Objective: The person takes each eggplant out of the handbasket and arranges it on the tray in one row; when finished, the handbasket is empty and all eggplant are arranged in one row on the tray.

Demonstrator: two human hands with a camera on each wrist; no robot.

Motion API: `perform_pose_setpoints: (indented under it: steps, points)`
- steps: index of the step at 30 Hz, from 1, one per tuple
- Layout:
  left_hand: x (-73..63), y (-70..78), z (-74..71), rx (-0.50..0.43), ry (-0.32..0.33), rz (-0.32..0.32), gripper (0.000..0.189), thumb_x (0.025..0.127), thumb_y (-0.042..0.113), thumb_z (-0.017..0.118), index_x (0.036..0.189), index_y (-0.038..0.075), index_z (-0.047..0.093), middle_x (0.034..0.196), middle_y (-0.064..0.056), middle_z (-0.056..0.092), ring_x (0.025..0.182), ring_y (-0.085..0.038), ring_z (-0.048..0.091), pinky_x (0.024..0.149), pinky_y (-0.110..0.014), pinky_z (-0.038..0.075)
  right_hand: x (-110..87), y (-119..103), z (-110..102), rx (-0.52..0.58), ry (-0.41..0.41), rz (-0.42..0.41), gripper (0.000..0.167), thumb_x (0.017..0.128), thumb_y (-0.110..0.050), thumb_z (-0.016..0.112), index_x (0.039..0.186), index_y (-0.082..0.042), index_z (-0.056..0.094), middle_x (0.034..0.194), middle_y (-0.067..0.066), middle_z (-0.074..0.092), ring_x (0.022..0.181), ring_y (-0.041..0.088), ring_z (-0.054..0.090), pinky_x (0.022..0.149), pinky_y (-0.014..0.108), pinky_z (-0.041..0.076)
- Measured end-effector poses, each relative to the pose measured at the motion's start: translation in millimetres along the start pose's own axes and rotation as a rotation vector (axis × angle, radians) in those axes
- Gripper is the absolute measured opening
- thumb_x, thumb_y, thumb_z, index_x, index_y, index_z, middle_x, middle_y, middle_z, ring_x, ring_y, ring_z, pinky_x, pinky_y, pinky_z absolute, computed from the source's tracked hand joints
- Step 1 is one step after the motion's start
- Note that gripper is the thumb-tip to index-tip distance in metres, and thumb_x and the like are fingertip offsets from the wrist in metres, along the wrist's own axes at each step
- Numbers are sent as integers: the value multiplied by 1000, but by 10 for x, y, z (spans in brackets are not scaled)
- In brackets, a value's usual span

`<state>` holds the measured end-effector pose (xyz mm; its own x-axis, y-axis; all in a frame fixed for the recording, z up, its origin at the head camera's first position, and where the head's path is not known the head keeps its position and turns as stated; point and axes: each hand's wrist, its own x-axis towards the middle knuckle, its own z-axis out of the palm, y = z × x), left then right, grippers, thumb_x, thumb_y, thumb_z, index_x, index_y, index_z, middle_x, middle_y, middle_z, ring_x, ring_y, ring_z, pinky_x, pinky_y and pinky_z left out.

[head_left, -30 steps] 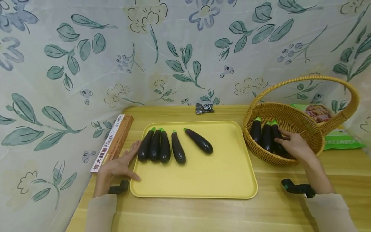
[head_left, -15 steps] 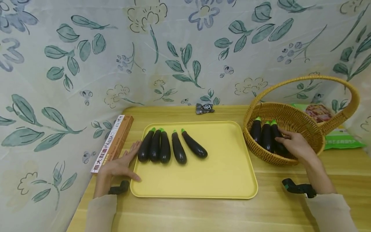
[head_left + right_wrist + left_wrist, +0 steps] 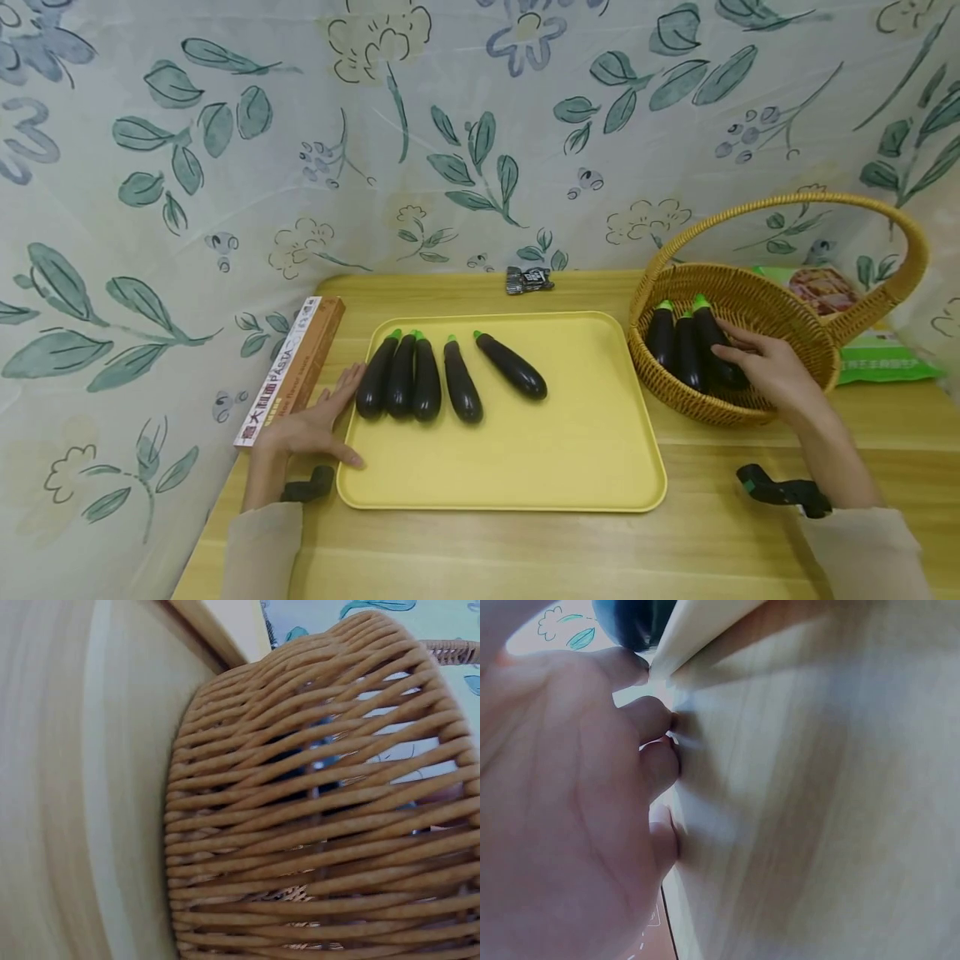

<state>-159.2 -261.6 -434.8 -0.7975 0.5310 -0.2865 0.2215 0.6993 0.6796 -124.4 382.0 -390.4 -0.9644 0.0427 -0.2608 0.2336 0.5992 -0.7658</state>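
Observation:
In the head view my left hand [image 3: 309, 427] lies with spread fingers along the left rim of a yellow tray [image 3: 510, 467]. The left wrist view shows its fingertips [image 3: 660, 720] down at the tabletop beside the tray's edge. Several dark eggplants [image 3: 427, 379] with green stems lie on the tray, the rightmost one [image 3: 513, 367] slanted apart. My right hand [image 3: 776, 375] reaches into the wicker basket [image 3: 738, 279] and grips an eggplant [image 3: 716, 346] between thumb and fingers. Two more eggplants [image 3: 662, 335] rest to its left. Basket weave mostly hides this hand in the right wrist view.
A pasta box [image 3: 292, 371] lies left of the tray, close to the left hand. A small black packet [image 3: 528, 280] sits behind the tray. The basket's tall handle [image 3: 810, 200] arches above it, and a green bag [image 3: 885, 354] lies behind.
The eggplant in my right hand has shifted up and tilted away from its neighbours. The rightmost eggplant on the tray rocked left, then back right. My left hand stays put.

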Motion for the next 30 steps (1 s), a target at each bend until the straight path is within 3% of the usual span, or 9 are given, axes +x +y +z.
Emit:
perform_pose_setpoints:
  steps: [1,4,10,11,17,19,24,25,30]
  points:
    - [1,0,0,0,0,1,150,64,36,97,166,9,-10,171,-24,-17,160,-45,-13,127,-71,-5,-11,-10,-6,5,-2,3,75,109,-48,43,166,-13,9,170,29,1,145,64,25,114,82,23]
    - [5,5,-1,-3,1,2,150,64,35,97,166,8,-10,171,-24,-17,160,-45,-13,127,-71,-5,-59,-42,-33,23,-19,1,76,108,-52,45,166,-15,12,171,26,2,138,63,33,114,80,26]
    - [2,11,0,-1,-2,-3,150,64,36,97,166,8,-10,171,-25,-17,160,-45,-13,127,-71,-5,-212,-78,-158,62,-108,-41,74,106,-51,51,166,-21,20,173,19,5,152,58,12,114,83,21]
    - [1,10,1,-1,-2,-4,150,64,36,97,166,8,-10,171,-25,-17,160,-45,-13,127,-71,-5,-242,-81,-191,69,-128,-54,71,107,-48,51,166,-22,21,175,13,6,154,57,1,113,85,16]
    - [-1,10,6,-5,-3,-8,150,65,35,97,166,8,-10,171,-26,-17,159,-46,-13,127,-71,-5,-394,-89,-376,-16,-213,-126,60,110,-35,49,165,-23,28,163,-28,27,154,55,10,107,84,26]
    - [-2,10,6,-3,-1,-6,150,65,35,97,166,8,-10,171,-26,-17,159,-46,-13,126,-71,-5,-428,-93,-407,-79,-234,-145,58,110,-33,50,164,-26,30,157,-34,32,161,32,19,106,79,34]
    - [-6,11,0,-2,1,-3,149,65,35,97,166,8,-10,171,-25,-17,159,-46,-13,126,-71,-5,-491,-258,-339,-172,-312,-226,55,108,-29,53,161,-31,38,166,-9,35,157,32,29,99,68,50]
    - [-7,10,-2,-2,2,-2,149,65,35,97,166,9,-9,171,-25,-17,159,-46,-13,126,-71,-5,-486,-322,-293,-161,-340,-246,55,108,-28,54,161,-30,38,167,-1,35,155,43,28,99,66,51]
    - [-2,3,-2,-2,3,3,149,65,35,97,166,9,-9,171,-24,-17,160,-45,-13,126,-71,-6,-368,-689,63,-87,-456,-308,53,107,-29,56,159,-27,43,167,14,36,151,43,35,97,33,54]
